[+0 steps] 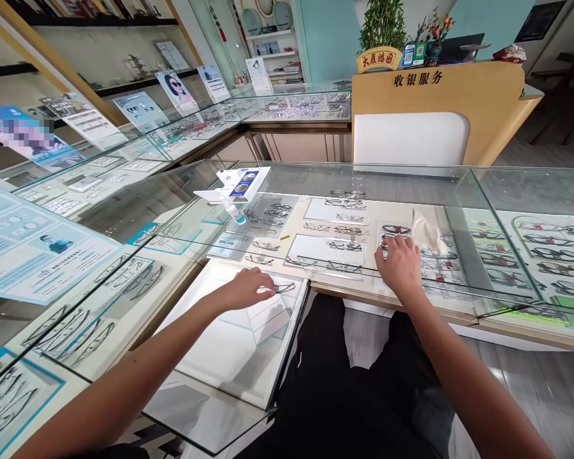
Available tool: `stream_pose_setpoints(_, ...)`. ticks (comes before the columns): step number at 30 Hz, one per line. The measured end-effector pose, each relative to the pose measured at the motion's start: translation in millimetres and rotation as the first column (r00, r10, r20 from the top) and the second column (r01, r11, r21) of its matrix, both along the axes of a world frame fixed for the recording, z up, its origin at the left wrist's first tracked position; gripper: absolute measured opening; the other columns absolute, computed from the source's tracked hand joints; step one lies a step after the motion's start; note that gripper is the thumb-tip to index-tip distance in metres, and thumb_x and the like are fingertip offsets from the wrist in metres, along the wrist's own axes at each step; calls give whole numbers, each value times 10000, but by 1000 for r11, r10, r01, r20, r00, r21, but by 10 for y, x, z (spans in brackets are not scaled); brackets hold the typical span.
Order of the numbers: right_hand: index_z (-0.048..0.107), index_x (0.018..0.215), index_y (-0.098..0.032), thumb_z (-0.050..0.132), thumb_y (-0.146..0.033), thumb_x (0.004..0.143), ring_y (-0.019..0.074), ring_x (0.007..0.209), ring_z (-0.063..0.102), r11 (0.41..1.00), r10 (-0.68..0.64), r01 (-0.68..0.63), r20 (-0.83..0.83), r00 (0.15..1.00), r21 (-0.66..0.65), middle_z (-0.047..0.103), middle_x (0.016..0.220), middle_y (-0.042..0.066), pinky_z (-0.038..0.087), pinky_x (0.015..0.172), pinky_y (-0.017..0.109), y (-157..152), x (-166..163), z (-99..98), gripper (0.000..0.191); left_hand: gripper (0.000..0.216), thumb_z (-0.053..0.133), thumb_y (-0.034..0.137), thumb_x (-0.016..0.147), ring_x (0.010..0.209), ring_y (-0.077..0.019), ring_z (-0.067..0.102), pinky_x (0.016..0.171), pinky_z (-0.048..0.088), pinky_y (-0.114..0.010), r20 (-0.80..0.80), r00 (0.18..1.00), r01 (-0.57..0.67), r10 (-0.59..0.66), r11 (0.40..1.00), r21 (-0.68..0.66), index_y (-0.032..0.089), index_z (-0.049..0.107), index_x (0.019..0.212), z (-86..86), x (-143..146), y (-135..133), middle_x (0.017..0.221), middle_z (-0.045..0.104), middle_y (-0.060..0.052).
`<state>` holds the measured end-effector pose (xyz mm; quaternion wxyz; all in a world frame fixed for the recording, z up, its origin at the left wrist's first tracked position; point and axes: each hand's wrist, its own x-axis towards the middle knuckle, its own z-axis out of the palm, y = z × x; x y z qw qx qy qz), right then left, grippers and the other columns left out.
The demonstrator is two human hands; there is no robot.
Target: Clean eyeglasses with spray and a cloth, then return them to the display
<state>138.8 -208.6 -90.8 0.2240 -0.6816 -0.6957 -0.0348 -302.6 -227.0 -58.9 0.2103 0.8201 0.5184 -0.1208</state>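
My left hand [249,288] reaches into a pulled-out white display drawer [234,347] and is closed on a pair of glasses [283,288] at the drawer's far edge. My right hand [399,262] rests on the glass counter top [344,268], fingers curled on the glass, holding nothing I can make out. A pale cleaning cloth [426,231] lies on the glass just beyond the right hand. Rows of spectacle frames [337,245] lie on white trays under the glass.
A small spray bottle [236,213] and a white box [236,183] stand on the counter at left. Leaflets [26,248] cover the left counter. A wooden cashier desk [435,102] with a white chair back [409,139] stands behind. More glass cases run left and right.
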Motion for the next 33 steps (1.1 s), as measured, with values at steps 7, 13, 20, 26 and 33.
stream_pose_setpoints(7, 734, 1166, -152, 516, -311, 1090, 361, 1099, 606, 999, -9, 9, 25, 1000, 35, 756, 1148, 159, 402, 886, 464, 0, -8, 4, 281, 458, 526, 421, 1031, 1452, -405, 567, 1167, 428, -573, 61, 994, -105, 92, 956, 272, 262, 812, 1352, -714, -191, 679, 1516, 729, -103)
stream_pose_setpoints(13, 729, 1157, -164, 526, -299, 1082, 342, 1052, 601, 999, -22, 21, 26, 999, 41, 760, 1153, 147, 401, 865, 460, 2, -18, 8, 255, 390, 615, 382, 983, 1449, -435, 563, 1176, 402, -611, 139, 986, -137, 97, 938, 320, 281, 844, 1282, -1161, 52, 1332, 1451, 771, -92)
stream_pose_setpoints(20, 715, 1155, -171, 542, -299, 1077, 339, 1036, 604, 999, -26, 25, 27, 999, 31, 767, 1151, 147, 402, 851, 454, 2, -28, 15, 229, 403, 549, 383, 995, 1404, -391, 576, 1151, 387, -587, 208, 978, -86, 19, 944, 318, 272, 860, 1225, -1459, 302, 1809, 1431, 789, -79)
stream_pose_setpoints(26, 712, 1143, -186, 558, -298, 1069, 331, 1019, 601, 998, -43, 41, 34, 999, 43, 772, 1129, 131, 384, 849, 440, 2, -47, 41, 204, 374, 549, 372, 968, 1424, -396, 551, 1133, 376, -584, 209, 978, -70, 3, 947, 312, 285, 865, 1149, -1677, 362, 1964, 1444, 787, -42)
stream_pose_setpoints(33, 710, 1138, -185, 550, -301, 1066, 336, 1017, 580, 998, -46, 45, 44, 998, 35, 762, 1092, 132, 365, 840, 432, -1, -65, 75, 210, 380, 530, 372, 974, 1428, -401, 534, 1125, 371, -591, 193, 981, -52, -11, 947, 317, 282, 864, 1132, -1764, 370, 2062, 1470, 773, -41)
